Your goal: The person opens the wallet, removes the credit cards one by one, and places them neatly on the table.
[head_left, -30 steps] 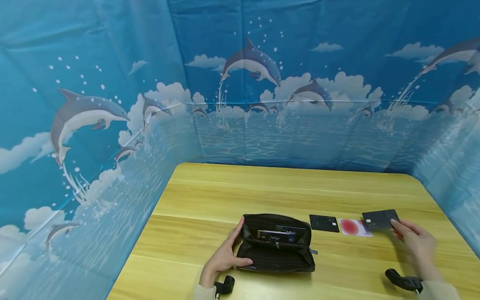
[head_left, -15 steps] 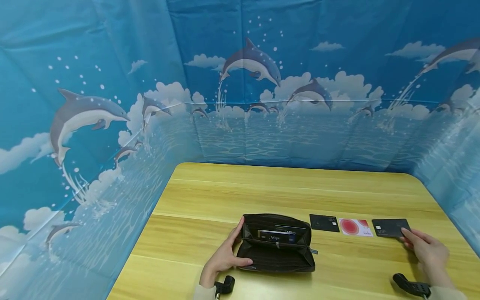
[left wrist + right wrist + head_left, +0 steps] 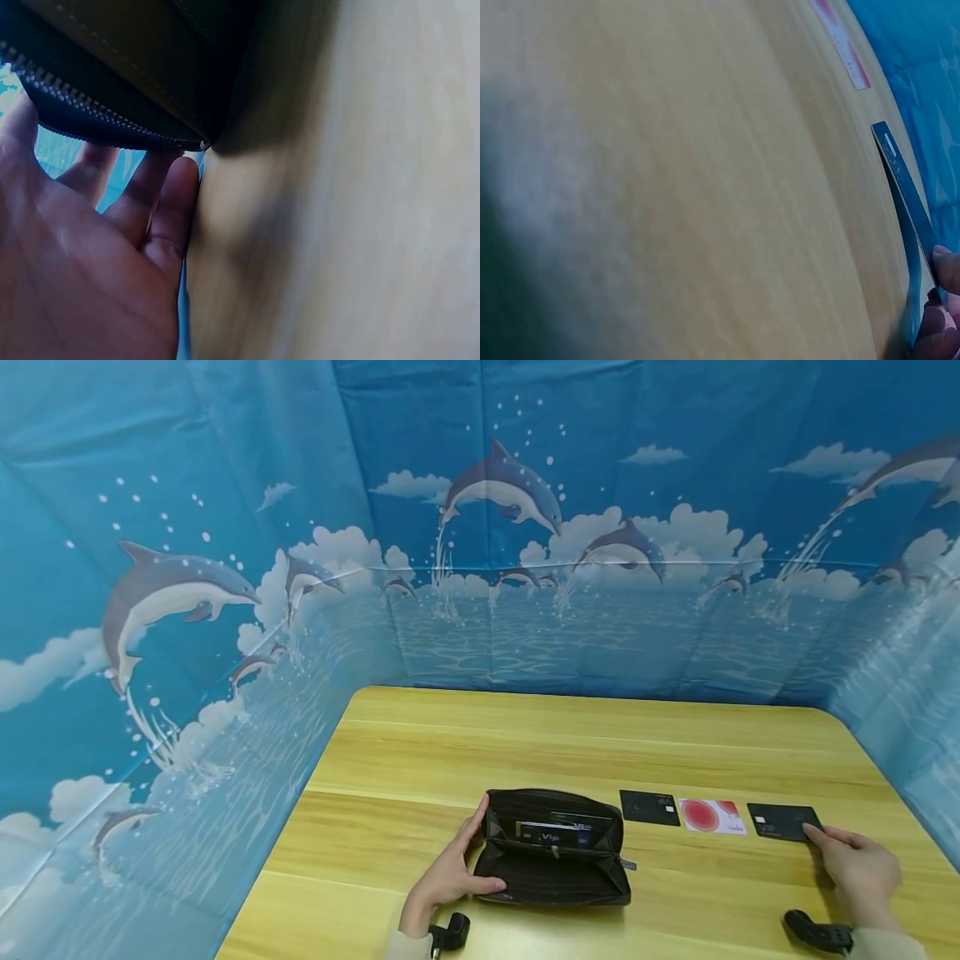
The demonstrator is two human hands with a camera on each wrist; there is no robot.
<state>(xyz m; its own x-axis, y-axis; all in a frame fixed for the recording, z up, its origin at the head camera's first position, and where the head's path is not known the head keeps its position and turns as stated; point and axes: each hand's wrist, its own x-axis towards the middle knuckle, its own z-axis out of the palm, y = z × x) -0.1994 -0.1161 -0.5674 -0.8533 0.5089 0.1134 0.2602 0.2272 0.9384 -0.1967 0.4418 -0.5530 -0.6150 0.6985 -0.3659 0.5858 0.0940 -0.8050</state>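
A black zip wallet [image 3: 555, 878] lies spread wide on the table, several cards [image 3: 552, 833] standing in its inner slots. My left hand [image 3: 447, 875] grips its left side, thumb on the front flap and fingers along the back edge. In the left wrist view, the fingers [image 3: 139, 199] meet the zipped rim. My right hand [image 3: 860, 867] pinches a black VIP card [image 3: 783, 821] by its right end. In the right wrist view this card [image 3: 906, 191] slants, its far end down at the table and its held end raised.
Left of the held card lie a white-and-red card [image 3: 711, 817] and another black card [image 3: 649, 807], in a row right of the wallet. A blue dolphin-print curtain [image 3: 600, 635] hangs behind the yellow wooden table [image 3: 525, 735].
My right hand has carried the black card right and down toward the table, away from over the white-and-red card. My left hand and the wallet have stayed put.
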